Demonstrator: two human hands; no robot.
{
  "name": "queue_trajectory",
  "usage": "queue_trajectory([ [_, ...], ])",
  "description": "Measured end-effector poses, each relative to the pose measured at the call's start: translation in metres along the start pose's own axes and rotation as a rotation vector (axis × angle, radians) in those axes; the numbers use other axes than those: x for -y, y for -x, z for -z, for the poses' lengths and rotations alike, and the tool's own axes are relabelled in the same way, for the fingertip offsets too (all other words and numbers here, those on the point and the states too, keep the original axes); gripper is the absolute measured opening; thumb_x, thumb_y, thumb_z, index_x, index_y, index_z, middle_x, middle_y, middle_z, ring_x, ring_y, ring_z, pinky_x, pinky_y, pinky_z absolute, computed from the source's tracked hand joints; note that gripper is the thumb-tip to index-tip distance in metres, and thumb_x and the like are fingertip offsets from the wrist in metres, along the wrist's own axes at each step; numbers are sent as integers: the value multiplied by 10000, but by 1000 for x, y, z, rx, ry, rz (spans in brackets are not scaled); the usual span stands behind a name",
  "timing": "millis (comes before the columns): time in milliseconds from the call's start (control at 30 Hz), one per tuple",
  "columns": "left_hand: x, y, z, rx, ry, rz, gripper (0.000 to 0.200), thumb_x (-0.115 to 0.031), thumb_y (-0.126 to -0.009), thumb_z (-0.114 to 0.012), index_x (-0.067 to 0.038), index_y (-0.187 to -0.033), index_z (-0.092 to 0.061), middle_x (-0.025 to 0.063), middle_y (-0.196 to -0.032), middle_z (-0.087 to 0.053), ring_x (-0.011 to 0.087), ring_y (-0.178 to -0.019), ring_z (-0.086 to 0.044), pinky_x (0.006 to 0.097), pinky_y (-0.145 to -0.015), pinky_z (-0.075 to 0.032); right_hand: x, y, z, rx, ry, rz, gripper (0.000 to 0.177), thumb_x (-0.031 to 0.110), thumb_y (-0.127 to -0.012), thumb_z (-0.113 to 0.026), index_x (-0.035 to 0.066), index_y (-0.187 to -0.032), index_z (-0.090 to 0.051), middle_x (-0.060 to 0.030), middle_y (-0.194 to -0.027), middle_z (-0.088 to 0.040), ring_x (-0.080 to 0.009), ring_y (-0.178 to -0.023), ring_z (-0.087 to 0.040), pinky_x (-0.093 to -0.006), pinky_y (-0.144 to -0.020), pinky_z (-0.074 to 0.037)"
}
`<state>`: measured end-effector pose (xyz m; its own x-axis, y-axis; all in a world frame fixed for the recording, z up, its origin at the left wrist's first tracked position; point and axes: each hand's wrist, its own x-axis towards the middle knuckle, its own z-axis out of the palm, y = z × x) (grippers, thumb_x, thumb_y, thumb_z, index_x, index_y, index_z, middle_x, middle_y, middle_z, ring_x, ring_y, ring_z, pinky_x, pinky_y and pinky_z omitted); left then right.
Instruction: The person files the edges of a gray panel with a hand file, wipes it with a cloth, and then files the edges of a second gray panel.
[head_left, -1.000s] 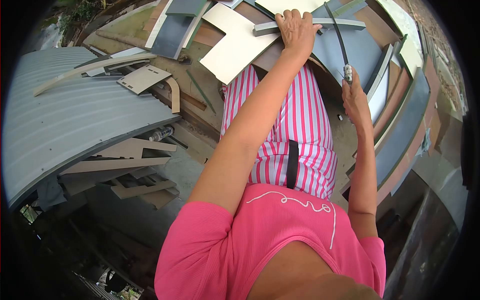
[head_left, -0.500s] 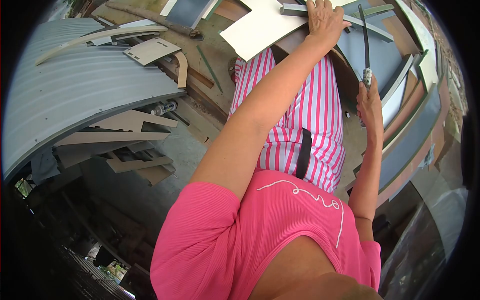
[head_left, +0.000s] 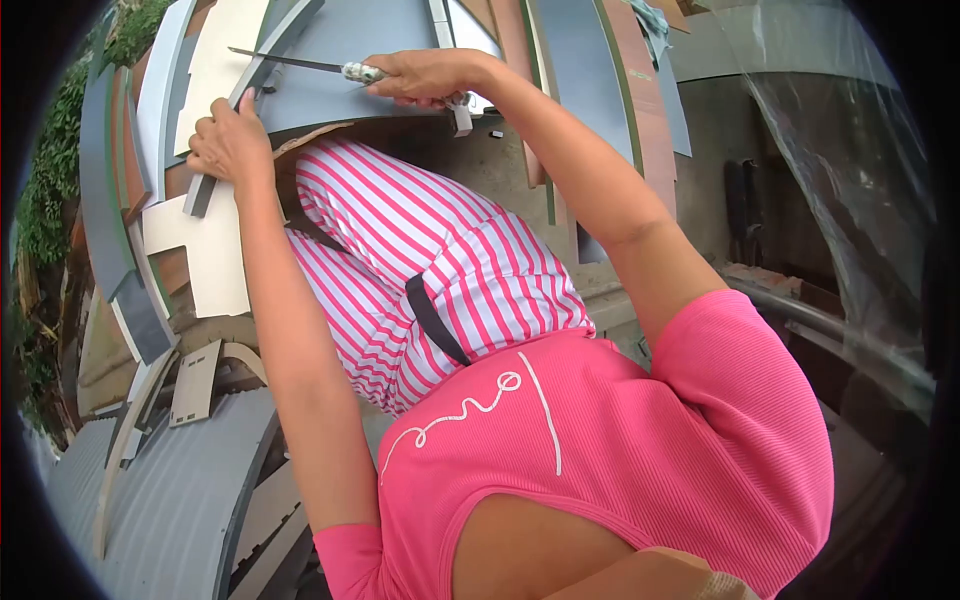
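A long grey strip (head_left: pixel 278 38) lies slantwise over cream and blue-grey boards at the upper left. My left hand (head_left: pixel 230 142) grips its lower part, with the thumb pointing up along it. My right hand (head_left: pixel 425 76) is closed round the pale wrapped handle of a saw-like blade (head_left: pixel 292 62). The thin dark blade points left, and its far part crosses the strip above my left hand. Whether its edge touches the strip cannot be made out. Under them lies a blue-grey board (head_left: pixel 370 28).
Long curved boards (head_left: pixel 590 70) stand to the right of my hands. A notched cream board (head_left: pixel 215 250) is below my left hand. Corrugated sheet metal (head_left: pixel 165 500) lies at the lower left. Clear plastic sheeting (head_left: pixel 815 130) hangs at the far right.
The view has swung round, so the boards now appear at the upper left. The blade has come from standing apart, pointing up, to lying across the grey strip. My left hand still holds the strip.
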<state>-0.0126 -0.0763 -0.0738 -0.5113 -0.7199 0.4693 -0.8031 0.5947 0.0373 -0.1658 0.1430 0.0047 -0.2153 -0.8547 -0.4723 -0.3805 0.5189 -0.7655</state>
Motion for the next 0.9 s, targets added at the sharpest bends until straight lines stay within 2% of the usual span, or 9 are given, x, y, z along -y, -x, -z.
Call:
queue_trajectory([
  [133, -1, 2, 7, 20, -2, 22, 444, -541, -901, -581, -118, -990, -684, 162, -980, -669, 359, -990, -591, 502, -821, -368, -4, -9, 4, 28, -10, -12, 310, 336, -1004, -508, 103, -1208, -498, -9, -738, -478, -116, -566, -445, -291, -481, -395],
  [267, 1, 0, 14, 124, 24, 42, 389, -468, -909, -607, -121, -1072, -672, 167, -1049, -652, 368, -1053, -578, 523, -863, -367, 2, -4, -8, -68, 93, 49, 343, 337, -1000, -500, 52, -1192, -499, -42, -680, -489, -177, -570, -497, -353, -507, -421],
  [300, 1, -2, 15, 124, 19, 40, 389, -468, -909, -607, -121, -1072, -672, 167, -1049, -652, 368, -1053, -578, 523, -863, -367, 10, 1, -10, -74, 119, 13, 349, 304, -990, -491, 23, -1197, -498, -100, -687, -554, -238, -585, -558, -389, -538, -443],
  [400, 0, -5, 20, 207, 68, -41, 341, -383, -906, -637, -123, -1125, -652, 158, -1101, -635, 376, -1074, -573, 547, -867, -375, 14, 0, -17, -173, 274, 28, 360, 279, -980, -481, 12, -1220, -495, -152, -728, -613, -276, -607, -603, -405, -555, -465],
  [533, 7, -12, 39, 185, 174, -160, 287, -281, -857, -696, -142, -1104, -652, 120, -1015, -617, 366, -1007, -576, 535, -824, -396, 53, 39, -26, -194, 217, -88, 403, 279, -977, -471, 2, -1269, -478, -211, -751, -648, -323, -651, -645, -443, -608, -505],
  [567, 8, -14, 49, 157, 184, -160, 275, -274, -837, -714, -136, -1070, -665, 118, -1006, -621, 352, -998, -578, 517, -824, -392, 66, 51, -32, -199, 146, -125, 439, 295, -979, -480, 2, -1304, -452, -264, -829, -668, -387, -748, -674, -481, -691, -516],
  [600, 14, -19, 55, 120, 199, -212, 295, -300, -840, -717, -149, -1087, -659, 121, -1005, -629, 372, -1004, -598, 531, -828, -427, 56, 48, -45, -270, 173, -64, 492, 308, -982, -494, 11, -1364, -411, -312, -915, -665, -459, -873, -665, -509, -781, -507],
  [667, 24, -28, 66, 72, 268, -205, 272, -274, -829, -725, -145, -1065, -685, 113, -985, -630, 343, -997, -580, 504, -848, -383, 36, 34, -71, -392, 152, 64, 532, 310, -988, -495, 38, -1423, -354, -349, -969, -646, -508, -959, -628, -523, -847, -484],
  [900, 76, -46, 51, 101, 238, -45, 295, -285, -853, -709, -141, -1109, -689, 149, -1051, -642, 370, -1024, -574, 528, -898, -361, 70, -21, -95, -420, 114, 192, 560, 277, -1000, -472, 84, -1485, -270, -362, -948, -636, -511, -932, -624, -528, -831, -478],
])
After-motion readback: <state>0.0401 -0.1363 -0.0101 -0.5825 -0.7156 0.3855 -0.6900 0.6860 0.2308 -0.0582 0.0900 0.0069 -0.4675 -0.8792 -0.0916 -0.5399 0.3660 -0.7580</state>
